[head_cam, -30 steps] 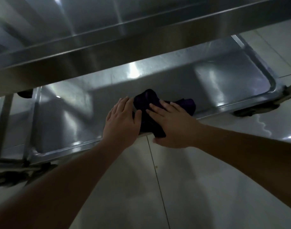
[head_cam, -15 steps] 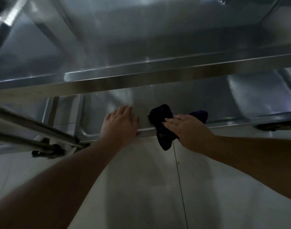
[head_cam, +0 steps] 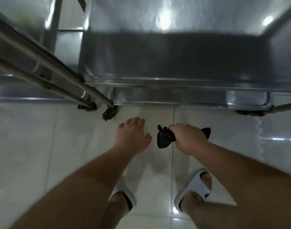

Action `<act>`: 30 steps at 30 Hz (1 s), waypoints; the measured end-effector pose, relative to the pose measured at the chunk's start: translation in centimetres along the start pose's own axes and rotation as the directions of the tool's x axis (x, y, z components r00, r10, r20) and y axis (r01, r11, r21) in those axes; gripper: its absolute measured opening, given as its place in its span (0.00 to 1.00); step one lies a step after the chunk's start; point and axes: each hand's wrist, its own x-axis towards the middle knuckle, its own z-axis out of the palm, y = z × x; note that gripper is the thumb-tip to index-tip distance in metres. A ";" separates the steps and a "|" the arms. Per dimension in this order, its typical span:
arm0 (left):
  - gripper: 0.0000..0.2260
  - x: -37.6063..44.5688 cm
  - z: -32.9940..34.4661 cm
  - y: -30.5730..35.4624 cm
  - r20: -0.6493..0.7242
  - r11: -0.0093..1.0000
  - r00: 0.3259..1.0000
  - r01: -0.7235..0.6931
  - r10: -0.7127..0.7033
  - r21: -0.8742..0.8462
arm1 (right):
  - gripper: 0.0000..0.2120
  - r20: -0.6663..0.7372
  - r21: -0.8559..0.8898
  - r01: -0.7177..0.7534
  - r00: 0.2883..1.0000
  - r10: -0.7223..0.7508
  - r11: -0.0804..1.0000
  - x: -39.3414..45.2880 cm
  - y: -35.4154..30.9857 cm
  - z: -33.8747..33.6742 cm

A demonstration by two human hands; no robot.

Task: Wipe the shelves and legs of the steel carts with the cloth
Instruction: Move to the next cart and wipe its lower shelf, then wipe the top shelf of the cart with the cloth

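Note:
I look straight down at a steel cart (head_cam: 182,83) whose top shelf fills the upper half of the view. A lower shelf edge (head_cam: 191,100) shows just beneath it. My right hand (head_cam: 187,139) grips a dark purple cloth (head_cam: 163,139) in the air above the floor, in front of the cart. My left hand (head_cam: 133,134) hangs beside it with relaxed fingers, holding nothing and touching nothing. Both hands are clear of the cart's front edge.
Slanted steel legs (head_cam: 42,63) of a second cart run down the left side to black casters (head_cam: 109,113). Another caster (head_cam: 250,112) sits under the cart's right corner. The floor (head_cam: 34,154) is glossy white tile. My feet in white slides (head_cam: 195,189) stand below.
Both hands have come off the lower shelf edge and pulled back toward me. The right hand has closed round the cloth and lifted it. My view has risen to look straight down.

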 end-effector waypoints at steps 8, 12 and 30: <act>0.28 -17.4 -12.0 -2.0 0.052 0.985 0.992 0.122 -0.117 -0.122 | 0.17 0.173 0.043 -0.130 0.978 0.120 0.991 -14.4 -9.6 -8.8; 0.27 -24.6 -18.4 -5.1 0.028 0.969 0.983 0.184 -0.182 -0.163 | 0.16 0.173 0.004 -0.060 0.983 0.059 0.998 -19.7 -16.3 -13.5; 0.22 -44.4 -41.0 -24.4 -0.200 0.824 0.856 0.358 -0.478 -0.439 | 0.18 -0.155 -0.183 0.246 0.949 -0.276 0.952 -30.4 -53.6 -34.7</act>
